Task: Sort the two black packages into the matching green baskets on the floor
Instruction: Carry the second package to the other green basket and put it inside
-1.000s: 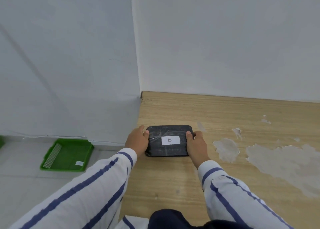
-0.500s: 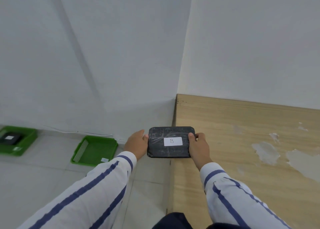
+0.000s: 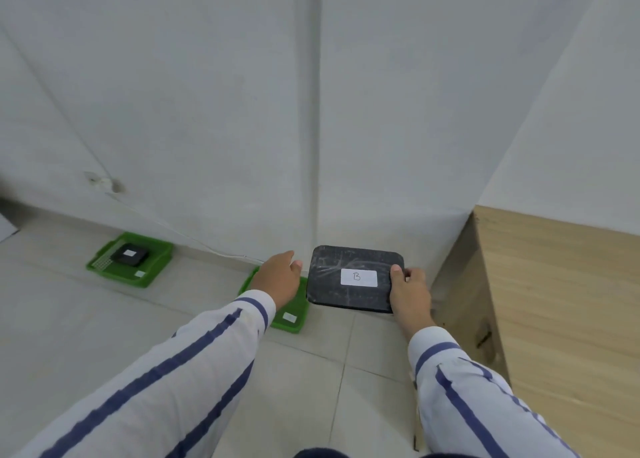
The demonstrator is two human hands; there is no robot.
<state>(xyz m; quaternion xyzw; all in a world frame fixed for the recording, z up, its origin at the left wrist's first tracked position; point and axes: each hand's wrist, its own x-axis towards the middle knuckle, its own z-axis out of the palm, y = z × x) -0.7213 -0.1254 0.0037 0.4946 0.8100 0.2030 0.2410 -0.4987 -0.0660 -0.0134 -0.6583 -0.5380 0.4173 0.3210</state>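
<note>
A black package (image 3: 346, 296) with a white label marked "B" hangs in the air above the tiled floor, left of the table. My right hand (image 3: 410, 293) grips its right edge, thumb on top. My left hand (image 3: 278, 277) is just left of the package with a small gap between them, fingers loosely apart and holding nothing. Below my left hand sits a green basket (image 3: 292, 314) with a small white label, mostly hidden by the hand and sleeve. Farther left by the wall stands another green basket (image 3: 157, 267) with a second black package (image 3: 130, 255) inside.
A wooden table (image 3: 554, 302) fills the right side, its left edge close to my right hand. White walls meet in a corner behind the baskets. A thin white cable (image 3: 194, 239) runs along the wall base. The floor is pale tile.
The package has gone from the tabletop leftward off the table and now hangs over the floor. My left hand has let go of it. The far basket has come fully into sight.
</note>
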